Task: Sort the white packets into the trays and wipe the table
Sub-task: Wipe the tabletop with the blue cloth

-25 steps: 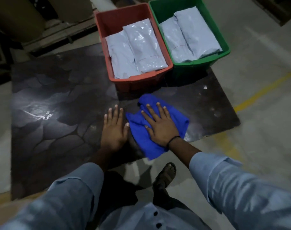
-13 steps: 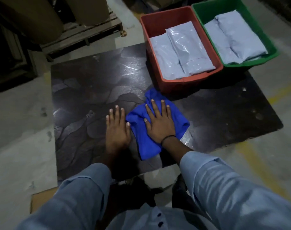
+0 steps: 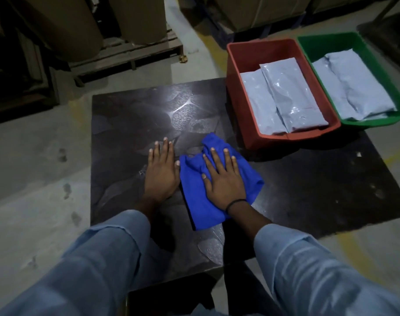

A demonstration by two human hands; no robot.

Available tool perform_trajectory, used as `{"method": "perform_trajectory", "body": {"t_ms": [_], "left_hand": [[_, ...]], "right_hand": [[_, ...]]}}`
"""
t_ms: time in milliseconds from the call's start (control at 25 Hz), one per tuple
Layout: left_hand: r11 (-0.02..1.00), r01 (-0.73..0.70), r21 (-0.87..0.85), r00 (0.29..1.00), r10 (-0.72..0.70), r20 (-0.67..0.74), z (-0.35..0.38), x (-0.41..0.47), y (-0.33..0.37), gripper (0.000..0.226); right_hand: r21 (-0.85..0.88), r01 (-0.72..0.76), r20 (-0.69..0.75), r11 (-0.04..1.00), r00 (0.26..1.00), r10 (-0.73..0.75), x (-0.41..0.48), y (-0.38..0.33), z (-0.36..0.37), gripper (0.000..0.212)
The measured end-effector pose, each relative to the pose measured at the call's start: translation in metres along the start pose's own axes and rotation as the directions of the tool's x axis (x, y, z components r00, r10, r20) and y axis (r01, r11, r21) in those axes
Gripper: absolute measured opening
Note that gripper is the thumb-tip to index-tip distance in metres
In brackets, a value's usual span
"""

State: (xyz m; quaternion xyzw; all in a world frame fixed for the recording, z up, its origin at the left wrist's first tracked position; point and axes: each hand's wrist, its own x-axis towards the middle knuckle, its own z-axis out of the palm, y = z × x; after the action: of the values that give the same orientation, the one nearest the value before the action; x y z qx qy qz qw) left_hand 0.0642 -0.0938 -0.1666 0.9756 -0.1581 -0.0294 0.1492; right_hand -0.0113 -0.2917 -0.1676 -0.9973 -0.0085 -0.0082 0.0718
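A blue cloth (image 3: 217,210) lies crumpled on the dark table (image 3: 130,124). My right hand (image 3: 224,179) presses flat on the cloth, fingers spread. My left hand (image 3: 161,169) rests flat on the bare table just left of the cloth, its thumb touching the cloth's edge. At the table's far right stand a red tray (image 3: 234,71) and a green tray (image 3: 313,46), side by side. White packets (image 3: 283,96) lie in the red tray, and more white packets (image 3: 351,83) lie in the green one.
Concrete floor with yellow lines surrounds the low table. A wooden pallet (image 3: 126,53) with large brown rolls stands beyond the table's far left corner. Cardboard boxes (image 3: 251,10) sit behind the trays.
Both hands and the cloth have slid leftward across the table, away from the trays. The view has swung left, so the trays now sit at the right.
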Motion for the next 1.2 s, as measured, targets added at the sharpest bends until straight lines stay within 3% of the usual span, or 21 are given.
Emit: {"method": "perform_trajectory", "body": {"t_ms": [360, 800, 960, 1200], "left_hand": [[0.999, 0.044, -0.028, 0.99, -0.047, -0.131, 0.01, 0.015, -0.004, 0.061], [0.997, 0.072, -0.014, 0.993, -0.073, -0.097, 0.012, 0.019, -0.005, 0.066], [0.997, 0.071, -0.017, 0.993, -0.072, -0.097, 0.012, 0.019, -0.006, 0.066], [0.998, 0.047, -0.049, 0.991, -0.053, -0.12, 0.012, 0.019, -0.008, 0.058]], "right_hand": [[0.018, -0.131, -0.036, 0.991, 0.991, 0.132, 0.13, 0.004, 0.01, 0.063], [0.009, -0.214, 0.036, 0.977, 0.976, 0.214, 0.273, 0.001, 0.011, 0.064], [0.012, -0.166, 0.034, 0.986, 0.986, 0.165, 0.26, 0.0, 0.012, 0.064], [0.004, -0.023, -0.014, 1.0, 1.0, 0.023, 0.134, 0.004, 0.011, 0.061]]}}
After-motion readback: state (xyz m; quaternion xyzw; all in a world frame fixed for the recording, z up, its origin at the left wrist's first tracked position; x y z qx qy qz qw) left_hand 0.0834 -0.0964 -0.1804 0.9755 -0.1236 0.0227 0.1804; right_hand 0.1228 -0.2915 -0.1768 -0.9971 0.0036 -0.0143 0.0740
